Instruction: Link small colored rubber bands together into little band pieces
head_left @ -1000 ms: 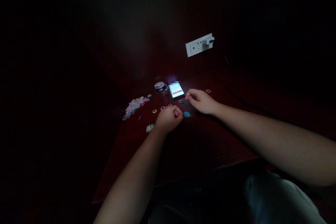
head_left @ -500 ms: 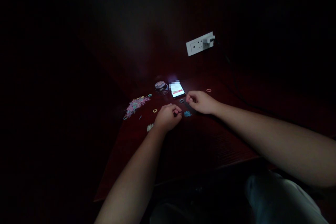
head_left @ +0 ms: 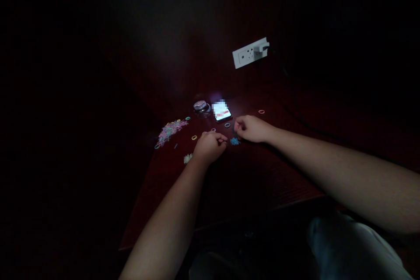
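Note:
My left hand (head_left: 210,146) rests on the dark red table with its fingers curled in; whether it holds anything small is too dark to tell. To its right lies a little heap of blue bands (head_left: 234,141). My right hand (head_left: 252,128) is just beyond that heap, thumb and fingers pinched together, and anything in the pinch is hidden. Between the hands and the phone sits a pale ring-shaped band (head_left: 227,125). A yellow band (head_left: 194,138) and a partly covered pale heap (head_left: 187,159) lie left of my left hand. Past its knuckles shows a lilac band (head_left: 213,130).
A lit phone (head_left: 223,113) stands behind the hands, beside a round clear container (head_left: 201,106). Far left is a multicoloured pile of small bands (head_left: 172,132). An orange-pink band (head_left: 261,112) lies right. On the wall is a socket (head_left: 250,53) with a plug and cable.
My right hand has shifted very slightly right, its fingertips drawn in a little more. My left hand stays almost where it was.

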The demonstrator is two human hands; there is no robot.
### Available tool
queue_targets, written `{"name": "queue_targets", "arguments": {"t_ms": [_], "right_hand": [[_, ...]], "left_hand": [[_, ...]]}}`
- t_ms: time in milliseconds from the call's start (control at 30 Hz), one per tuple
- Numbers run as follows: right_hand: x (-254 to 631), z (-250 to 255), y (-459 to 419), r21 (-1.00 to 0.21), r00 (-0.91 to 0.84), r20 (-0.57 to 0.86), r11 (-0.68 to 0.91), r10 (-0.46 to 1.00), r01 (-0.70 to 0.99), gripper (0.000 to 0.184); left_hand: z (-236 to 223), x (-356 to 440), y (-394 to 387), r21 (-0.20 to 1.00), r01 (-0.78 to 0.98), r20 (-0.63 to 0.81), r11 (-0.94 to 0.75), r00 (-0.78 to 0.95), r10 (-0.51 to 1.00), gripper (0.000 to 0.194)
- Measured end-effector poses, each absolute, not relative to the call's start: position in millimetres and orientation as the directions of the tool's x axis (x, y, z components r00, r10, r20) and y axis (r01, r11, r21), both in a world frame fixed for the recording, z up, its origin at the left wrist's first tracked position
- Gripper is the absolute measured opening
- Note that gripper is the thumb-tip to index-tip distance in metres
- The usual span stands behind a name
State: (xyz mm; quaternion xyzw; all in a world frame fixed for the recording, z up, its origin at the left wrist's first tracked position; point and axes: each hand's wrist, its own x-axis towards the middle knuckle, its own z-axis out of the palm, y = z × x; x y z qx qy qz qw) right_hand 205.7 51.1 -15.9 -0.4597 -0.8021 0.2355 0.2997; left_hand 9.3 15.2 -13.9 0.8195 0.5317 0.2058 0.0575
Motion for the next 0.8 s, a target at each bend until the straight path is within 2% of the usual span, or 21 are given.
{"name": "queue_targets", "arguments": {"t_ms": [300, 500, 800], "right_hand": [[204.4, -16.7, 52.0, -0.704, -0.425, 0.251, 0.465, 0.870, 0.537, 0.004], [204.2, -12.0, 48.6, -0.699, -0.426, 0.227, 0.451, 0.876, 0.555, 0.005], [204.4, -5.9, 44.4, -0.706, -0.423, 0.224, 0.445, 0.878, 0.550, 0.004]], "left_hand": [[-19.8, 18.1, 16.3, 0.313, 0.824, 0.320, -0.473, 0.378, 0.869, 0.011], [-20.8, 20.9, 16.0, 0.304, 0.824, 0.343, -0.478, 0.374, 0.862, 0.010], [-19.9, 13.7, 16.4, 0.361, 0.815, 0.317, -0.453, 0.349, 0.882, 0.011]]}}
